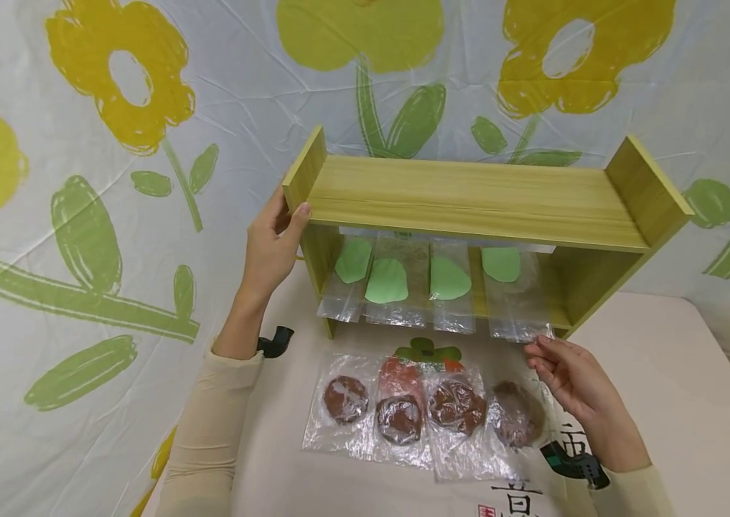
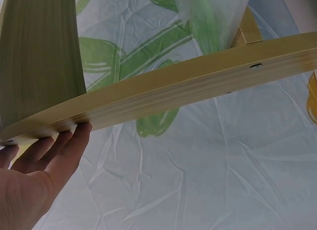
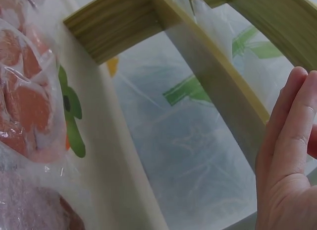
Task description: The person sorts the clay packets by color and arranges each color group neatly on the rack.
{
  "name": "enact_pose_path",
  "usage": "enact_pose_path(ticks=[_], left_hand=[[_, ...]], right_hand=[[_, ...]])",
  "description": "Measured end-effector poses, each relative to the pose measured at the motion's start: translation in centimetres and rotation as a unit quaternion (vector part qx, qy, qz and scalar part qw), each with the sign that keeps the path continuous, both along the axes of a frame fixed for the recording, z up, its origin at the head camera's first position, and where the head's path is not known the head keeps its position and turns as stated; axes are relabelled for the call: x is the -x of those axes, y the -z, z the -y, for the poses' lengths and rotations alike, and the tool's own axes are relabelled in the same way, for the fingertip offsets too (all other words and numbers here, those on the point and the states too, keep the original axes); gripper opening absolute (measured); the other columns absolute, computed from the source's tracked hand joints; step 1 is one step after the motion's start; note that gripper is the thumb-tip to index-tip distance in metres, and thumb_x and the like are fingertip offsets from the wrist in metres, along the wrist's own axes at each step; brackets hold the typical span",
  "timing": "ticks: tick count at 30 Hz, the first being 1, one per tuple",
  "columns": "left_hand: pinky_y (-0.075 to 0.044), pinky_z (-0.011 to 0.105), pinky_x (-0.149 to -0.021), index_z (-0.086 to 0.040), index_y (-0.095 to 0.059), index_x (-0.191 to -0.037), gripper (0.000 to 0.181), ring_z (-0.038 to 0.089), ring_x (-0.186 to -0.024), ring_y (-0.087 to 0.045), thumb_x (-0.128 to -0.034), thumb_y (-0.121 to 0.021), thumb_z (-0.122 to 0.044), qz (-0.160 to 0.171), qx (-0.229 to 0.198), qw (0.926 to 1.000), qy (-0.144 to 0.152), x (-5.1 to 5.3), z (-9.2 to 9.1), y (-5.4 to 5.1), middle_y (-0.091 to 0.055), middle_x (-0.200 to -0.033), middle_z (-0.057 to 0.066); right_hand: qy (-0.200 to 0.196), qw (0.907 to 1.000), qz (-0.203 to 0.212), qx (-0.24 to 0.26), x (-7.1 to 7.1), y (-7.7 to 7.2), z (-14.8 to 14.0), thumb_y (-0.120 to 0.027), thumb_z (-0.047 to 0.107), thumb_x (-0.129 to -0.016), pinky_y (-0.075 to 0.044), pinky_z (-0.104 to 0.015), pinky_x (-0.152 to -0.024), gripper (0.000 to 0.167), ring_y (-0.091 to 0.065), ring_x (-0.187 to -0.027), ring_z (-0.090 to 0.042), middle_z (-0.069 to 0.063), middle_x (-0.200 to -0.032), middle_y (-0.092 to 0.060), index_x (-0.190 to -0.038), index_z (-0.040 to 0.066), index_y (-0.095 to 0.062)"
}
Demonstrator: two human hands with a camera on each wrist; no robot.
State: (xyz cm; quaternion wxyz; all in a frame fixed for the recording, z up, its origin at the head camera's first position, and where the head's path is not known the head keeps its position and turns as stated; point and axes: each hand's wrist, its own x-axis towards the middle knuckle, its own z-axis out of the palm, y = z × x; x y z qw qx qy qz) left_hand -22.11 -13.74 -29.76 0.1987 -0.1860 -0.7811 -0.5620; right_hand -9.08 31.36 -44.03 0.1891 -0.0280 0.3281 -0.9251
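In the head view, my left hand (image 1: 272, 244) grips the left side panel of a small wooden shelf (image 1: 468, 197), thumb at the front edge. The left wrist view shows the fingers (image 2: 69, 145) against the panel's outer face. On the lower board lie several clear plastic bags, each with a flat green piece; their front ends hang over the edge. At the rightmost bag (image 1: 520, 312), my right hand (image 1: 581, 384) pinches the front corner between thumb and fingers. The right wrist view shows the right fingers (image 3: 292, 126) held together beside the shelf; the bag's corner is hidden there.
Several clear bags with round brown pieces (image 1: 400, 418) lie in a row on the pale tablecloth (image 1: 649, 388) before the shelf. A flower-printed cloth (image 1: 229, 93) hangs behind and to the left. Black characters (image 1: 516, 495) are printed on the tablecloth near the right forearm.
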Motion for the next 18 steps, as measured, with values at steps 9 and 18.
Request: enact_pose_path(ticks=[9,18], left_hand=[[-0.051,0.04,-0.094,-0.032,-0.045,-0.151,0.05,0.017,-0.118,-0.061,-0.1033,-0.059,-0.028,-0.01,0.0,0.9999,0.004,0.04,0.34,0.41,-0.06,-0.137,-0.002],[-0.051,0.041,-0.094,-0.024,-0.044,-0.153,0.051,0.022,-0.118,-0.061,-0.1038,-0.058,-0.022,-0.004,-0.004,1.0,-0.001,-0.4,-0.08,-0.2,-0.059,-0.139,0.003]], right_hand=[[0.015,0.9998,0.01,-0.003,0.48,0.04,0.2,-0.03,0.003,-0.11,-0.056,-0.026,-0.078,0.043,-0.074,-0.085,-0.025,-0.019,-0.098,-0.074,-0.104,-0.007,-0.071],[0.028,0.9986,-0.002,-0.045,0.11,-0.43,0.21,-0.034,0.005,-0.11,-0.057,-0.026,-0.076,0.037,-0.073,-0.085,-0.024,-0.017,-0.099,-0.074,-0.107,-0.004,-0.07]])
